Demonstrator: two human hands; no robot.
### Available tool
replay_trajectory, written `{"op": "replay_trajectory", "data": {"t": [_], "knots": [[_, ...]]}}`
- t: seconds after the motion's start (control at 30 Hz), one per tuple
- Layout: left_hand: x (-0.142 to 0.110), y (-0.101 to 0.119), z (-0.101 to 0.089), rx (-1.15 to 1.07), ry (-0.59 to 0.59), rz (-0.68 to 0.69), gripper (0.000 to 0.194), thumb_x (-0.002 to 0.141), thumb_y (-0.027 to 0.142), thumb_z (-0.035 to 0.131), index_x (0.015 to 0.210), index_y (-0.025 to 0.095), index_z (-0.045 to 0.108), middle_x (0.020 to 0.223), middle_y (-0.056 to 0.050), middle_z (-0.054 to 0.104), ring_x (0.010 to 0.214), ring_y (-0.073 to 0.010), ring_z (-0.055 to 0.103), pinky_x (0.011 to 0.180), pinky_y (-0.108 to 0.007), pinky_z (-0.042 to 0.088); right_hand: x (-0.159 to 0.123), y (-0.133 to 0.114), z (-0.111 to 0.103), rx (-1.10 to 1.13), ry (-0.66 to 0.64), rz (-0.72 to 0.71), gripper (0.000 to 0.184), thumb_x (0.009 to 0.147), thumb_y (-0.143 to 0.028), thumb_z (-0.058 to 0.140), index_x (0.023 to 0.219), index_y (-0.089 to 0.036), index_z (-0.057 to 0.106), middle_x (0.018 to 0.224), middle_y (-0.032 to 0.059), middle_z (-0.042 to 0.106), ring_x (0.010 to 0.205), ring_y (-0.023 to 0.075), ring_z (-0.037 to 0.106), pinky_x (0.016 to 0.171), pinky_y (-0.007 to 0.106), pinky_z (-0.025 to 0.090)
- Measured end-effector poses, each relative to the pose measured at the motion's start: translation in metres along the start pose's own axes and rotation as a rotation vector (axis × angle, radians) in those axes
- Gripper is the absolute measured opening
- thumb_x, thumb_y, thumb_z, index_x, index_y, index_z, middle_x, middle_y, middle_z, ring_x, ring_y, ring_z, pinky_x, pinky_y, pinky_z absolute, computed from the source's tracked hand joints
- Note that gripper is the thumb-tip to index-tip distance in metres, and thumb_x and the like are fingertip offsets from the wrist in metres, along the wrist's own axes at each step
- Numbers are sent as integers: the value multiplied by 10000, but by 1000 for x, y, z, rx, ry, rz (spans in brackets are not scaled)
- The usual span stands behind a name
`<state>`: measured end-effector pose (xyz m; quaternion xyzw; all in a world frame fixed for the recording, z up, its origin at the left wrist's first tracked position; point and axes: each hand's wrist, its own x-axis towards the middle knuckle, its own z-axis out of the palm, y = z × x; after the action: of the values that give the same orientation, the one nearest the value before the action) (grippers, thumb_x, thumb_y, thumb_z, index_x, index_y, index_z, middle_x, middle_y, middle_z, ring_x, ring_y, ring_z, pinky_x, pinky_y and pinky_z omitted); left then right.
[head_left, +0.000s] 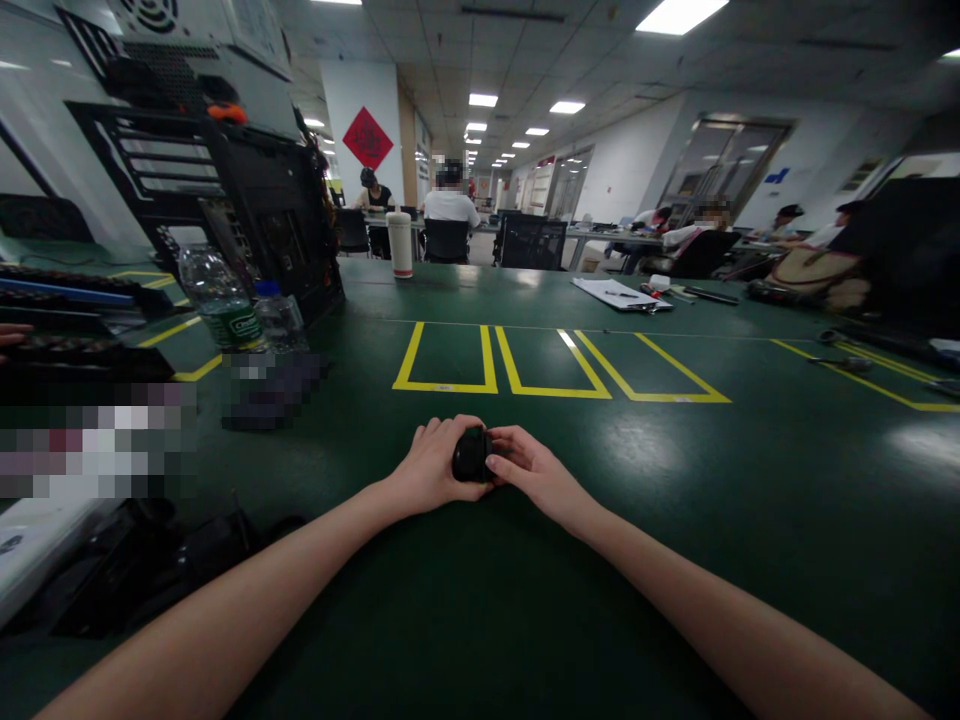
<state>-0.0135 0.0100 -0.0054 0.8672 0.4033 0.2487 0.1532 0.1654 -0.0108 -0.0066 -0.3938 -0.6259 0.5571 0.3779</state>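
Note:
A small black rounded object (471, 455) rests on the green table (675, 500) in front of me. My left hand (433, 468) wraps its fingers round the object's left side. My right hand (529, 465) pinches its right side with thumb and fingers. Both forearms reach in from the bottom edge. What the black object is cannot be made out. Just beyond it, yellow tape marks three rectangles (525, 362) on the table.
An open black computer case (247, 200) stands at the left with two plastic water bottles (221, 300) before it. A white cup (400, 245) stands at the far edge, papers (619, 293) at the right. Several people sit at desks in the background.

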Motion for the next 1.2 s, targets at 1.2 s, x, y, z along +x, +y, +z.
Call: {"op": "replay_trajectory", "data": {"t": [1.2], "knots": [[-1, 1, -1, -17, -16, 0, 575, 631, 421, 632, 1109, 253, 359, 989, -33, 491, 829, -220, 451, 700, -333, 344, -2, -6, 0, 9, 3, 26, 260, 749, -270, 553, 988, -208, 470, 1029, 44, 513, 916, 168, 543, 777, 353, 460]]}}
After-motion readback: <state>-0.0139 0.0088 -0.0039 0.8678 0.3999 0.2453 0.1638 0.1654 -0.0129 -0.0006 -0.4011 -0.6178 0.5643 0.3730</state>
